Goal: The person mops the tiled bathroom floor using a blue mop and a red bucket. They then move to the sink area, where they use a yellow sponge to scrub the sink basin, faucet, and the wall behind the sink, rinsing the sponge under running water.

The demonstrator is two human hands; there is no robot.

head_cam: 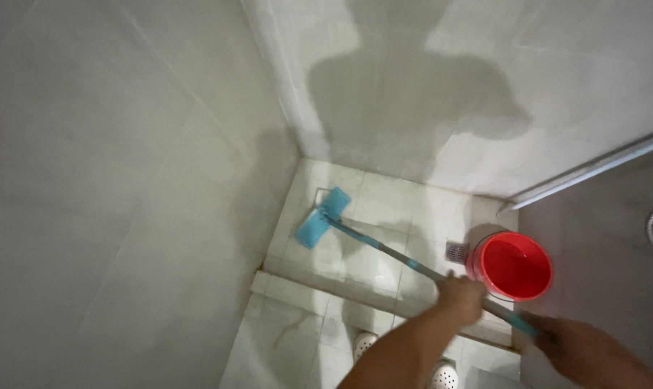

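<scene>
I've got both hands on the mop handle. Left hand is wrapped round the shaft about mid-length, fingers closed on it. Right hand is closed round the near end of the handle, at its teal end grip, low right in view.

Key geometry: the handle's long axis runs diagonally, from my right hand at near right up to the far left. The blue mop head sits at the far end, flat on the white tiled floor close to the far-left corner where the two walls meet. So the head lies up and left of both grips, and the left hand is the nearer one to it.

Red bucket stands just right of the shaft, close beside my left hand, water visible inside; can't tell if it touches the handle. Small floor drain just left of the bucket. A low tiled step crosses under the shaft.
</scene>
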